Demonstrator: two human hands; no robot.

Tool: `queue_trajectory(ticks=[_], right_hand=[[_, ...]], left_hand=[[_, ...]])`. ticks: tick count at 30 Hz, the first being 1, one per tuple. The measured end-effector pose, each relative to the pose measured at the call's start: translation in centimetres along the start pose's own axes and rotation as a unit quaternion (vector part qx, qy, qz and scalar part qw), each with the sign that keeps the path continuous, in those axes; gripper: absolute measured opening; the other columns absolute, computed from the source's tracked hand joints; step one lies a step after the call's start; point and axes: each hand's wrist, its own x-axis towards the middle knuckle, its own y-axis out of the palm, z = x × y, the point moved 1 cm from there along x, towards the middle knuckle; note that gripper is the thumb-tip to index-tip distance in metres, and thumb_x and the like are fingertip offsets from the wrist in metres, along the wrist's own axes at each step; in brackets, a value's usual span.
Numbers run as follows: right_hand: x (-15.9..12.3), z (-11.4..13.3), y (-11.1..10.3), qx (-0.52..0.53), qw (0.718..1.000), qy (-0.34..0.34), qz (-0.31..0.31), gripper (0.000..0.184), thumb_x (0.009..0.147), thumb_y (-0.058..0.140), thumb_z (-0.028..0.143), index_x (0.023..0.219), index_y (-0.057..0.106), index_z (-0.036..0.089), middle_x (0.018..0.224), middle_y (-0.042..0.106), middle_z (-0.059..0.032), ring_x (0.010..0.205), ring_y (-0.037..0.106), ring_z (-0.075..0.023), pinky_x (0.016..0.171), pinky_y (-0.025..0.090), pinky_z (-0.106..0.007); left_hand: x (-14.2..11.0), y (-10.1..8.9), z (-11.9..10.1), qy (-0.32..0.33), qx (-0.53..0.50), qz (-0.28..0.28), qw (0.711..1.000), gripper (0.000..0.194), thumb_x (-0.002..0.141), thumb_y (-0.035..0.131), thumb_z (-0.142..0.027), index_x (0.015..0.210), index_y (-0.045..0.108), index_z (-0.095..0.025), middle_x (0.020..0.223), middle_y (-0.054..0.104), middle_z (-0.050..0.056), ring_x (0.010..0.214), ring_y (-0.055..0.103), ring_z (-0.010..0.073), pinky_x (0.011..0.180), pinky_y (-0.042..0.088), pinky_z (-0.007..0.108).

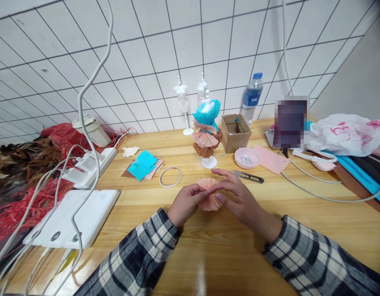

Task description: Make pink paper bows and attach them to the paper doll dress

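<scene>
A pink pleated paper (pixel 210 203), pinched in at its middle and fanned out with a jagged edge, is held above the near part of the table. My left hand (pixel 186 202) grips its left side, thumb and fingers closed on the centre. From the other side my right hand (pixel 236 197) holds it between thumb and fingers, with one finger stretched out above. Just beyond stands a small white mannequin (pixel 209 162) dressed in blue, pink and brown pleated paper. Black-handled thread snips (pixel 251 176) lie near my right hand.
A white ring (pixel 170 177) and blue paper sheets (pixel 143 165) lie to the left. A pink bowl (pixel 247 158) of small shiny pieces, a cardboard box (pixel 236 133) and a water bottle (pixel 252 96) stand to the right. Cables hang past a white power strip (pixel 90 168).
</scene>
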Motion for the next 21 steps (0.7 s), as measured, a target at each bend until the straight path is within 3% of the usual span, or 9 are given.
queue_trajectory(ticks=[12,21], right_hand=[[0.1,-1.5,1.0,0.035,0.998,0.061,0.009,0.021,0.085,0.058,0.031,0.097,0.074,0.024,0.14,0.046,-0.01,0.128,0.043,-0.0275,0.109,0.031,-0.049],[0.1,-1.7,1.1,-0.013,0.999,0.049,0.01,0.022,0.085,0.058,0.027,0.099,0.074,0.024,0.139,0.047,-0.0095,0.123,0.048,-0.0275,0.105,0.038,-0.047]], left_hand=[[0.2,-0.1,0.2,0.004,0.017,0.013,1.0,0.033,0.073,0.07,-0.04,0.089,0.073,-0.012,0.087,0.072,0.008,0.077,0.061,0.0184,0.074,0.043,0.029],[0.0,0.0,0.1,-0.004,-0.001,0.0,1.0,0.03,0.073,0.071,-0.04,0.086,0.072,-0.013,0.084,0.071,0.007,0.073,0.06,0.0151,0.07,0.042,0.026]])
